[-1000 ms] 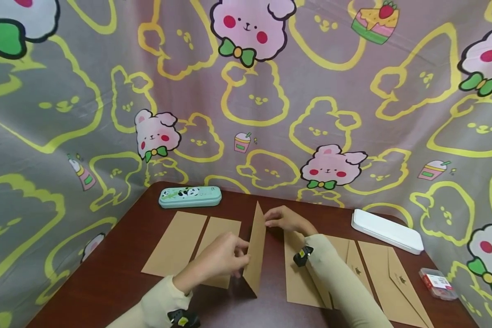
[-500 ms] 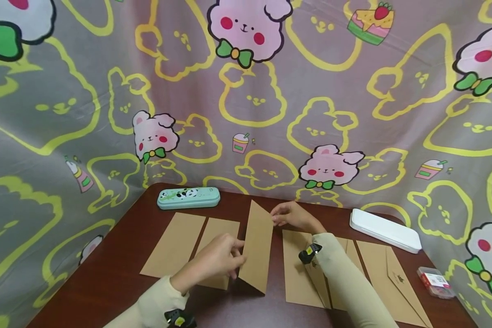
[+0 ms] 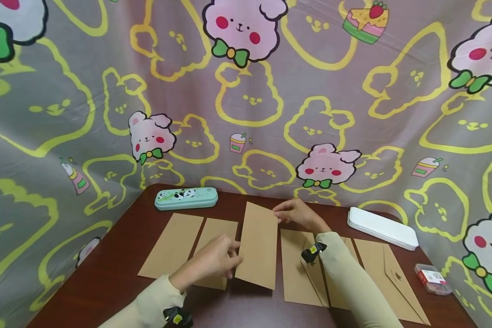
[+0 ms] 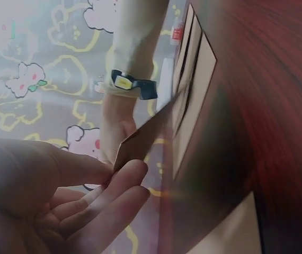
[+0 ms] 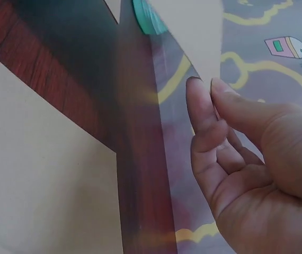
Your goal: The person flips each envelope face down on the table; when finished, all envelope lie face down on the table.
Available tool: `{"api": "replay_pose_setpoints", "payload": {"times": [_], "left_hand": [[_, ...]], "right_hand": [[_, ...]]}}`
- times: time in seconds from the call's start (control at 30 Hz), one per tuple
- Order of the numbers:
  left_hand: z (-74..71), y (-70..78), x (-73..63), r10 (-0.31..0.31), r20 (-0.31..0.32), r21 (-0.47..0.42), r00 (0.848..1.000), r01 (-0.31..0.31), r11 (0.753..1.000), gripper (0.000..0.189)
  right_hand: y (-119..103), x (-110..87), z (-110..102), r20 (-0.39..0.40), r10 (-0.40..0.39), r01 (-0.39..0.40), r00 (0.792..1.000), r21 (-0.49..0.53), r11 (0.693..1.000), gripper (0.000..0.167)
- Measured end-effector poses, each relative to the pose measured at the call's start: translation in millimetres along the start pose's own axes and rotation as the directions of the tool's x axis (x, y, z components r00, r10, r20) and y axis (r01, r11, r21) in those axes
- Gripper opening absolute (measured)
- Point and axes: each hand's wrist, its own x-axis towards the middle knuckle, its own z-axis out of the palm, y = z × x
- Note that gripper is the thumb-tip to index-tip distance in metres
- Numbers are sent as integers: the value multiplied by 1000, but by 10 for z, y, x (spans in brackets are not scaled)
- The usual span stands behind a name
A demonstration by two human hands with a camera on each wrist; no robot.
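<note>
A brown kraft envelope [image 3: 257, 246] is held up, tilted, above the middle of the table, its plain face toward the head camera. My left hand [image 3: 216, 258] pinches its left edge between thumb and fingers; in the left wrist view the envelope [image 4: 140, 140] appears nearly edge-on. My right hand [image 3: 297, 215] pinches the upper right corner, thumb against fingertip, as the right wrist view of the hand [image 5: 246, 159] shows. To the left lie two plain envelopes, the outer envelope [image 3: 170, 246] and the inner envelope [image 3: 217, 228], partly behind my left hand.
Right of the held envelope lie several flap-up envelopes, among them a near envelope [image 3: 297, 278] and an outer envelope [image 3: 387, 273]. A mint panda tin case [image 3: 186, 198], a white case [image 3: 382, 228] and a small clear box [image 3: 432, 279] stand on the dark red table [image 3: 94, 273]. A patterned curtain [image 3: 262, 136] hangs behind.
The envelope has turned from nearly edge-on to show its broad plain face, and its lower edge has lifted. My right hand has shifted slightly right; both hands keep their pinch.
</note>
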Motion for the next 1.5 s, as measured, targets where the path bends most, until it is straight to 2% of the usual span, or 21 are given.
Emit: {"api": "replay_pose_setpoints", "payload": {"times": [0.07, 0.27, 0.37, 0.4, 0.47, 0.63, 0.77, 0.87, 0.97, 1.03, 1.23, 1.5], "left_hand": [[14, -30, 5, 1, 5, 7, 1000, -1, 1000, 20], [66, -116, 1, 6, 44, 31, 999, -8, 999, 38], [80, -145, -7, 21, 50, 71, 999, -25, 997, 24], [84, -154, -8, 29, 47, 89, 998, -33, 995, 14], [89, -166, -13, 47, 44, 128, 998, -53, 990, 9], [112, -202, -13, 54, 41, 185, 998, -60, 981, 26], [135, -233, -8, 17, 56, 204, 998, -28, 979, 30], [151, -255, -4, -2, 55, 242, 998, -11, 970, 29], [170, -269, 4, -4, 42, 281, 999, -8, 960, 27], [186, -279, 11, -9, 40, 307, 999, -4, 952, 27], [238, -286, 39, -26, 51, 356, 998, 6, 934, 27], [232, -230, 56, -10, 55, 405, 998, -13, 914, 26]], "right_hand": [[-15, -8, -5, -7, 3, -3, 1000, 4, 1000, 25], [-47, -15, -3, -1, 13, -13, 1000, 20, 1000, 26], [-60, -23, 2, -13, 26, -26, 1000, 9, 1000, 25], [-62, -26, 4, -13, 21, -21, 1000, -1, 1000, 25], [-62, -35, 16, -17, 17, -17, 1000, -22, 1000, 24], [-56, -61, 94, -20, 27, -28, 999, -56, 998, 24], [-32, -64, 176, -28, 41, -43, 999, -104, 994, 21], [-4, -34, 231, -25, 2, -7, 1000, -198, 980, 19], [9, -2, 285, -32, -39, 27, 999, -316, 948, 18], [10, 7, 327, -36, -39, 23, 999, -365, 931, 17], [26, 10, 450, -42, -5, -13, 999, -417, 909, 17], [21, 27, 521, -87, 12, -51, 996, -455, 889, 14]]}}
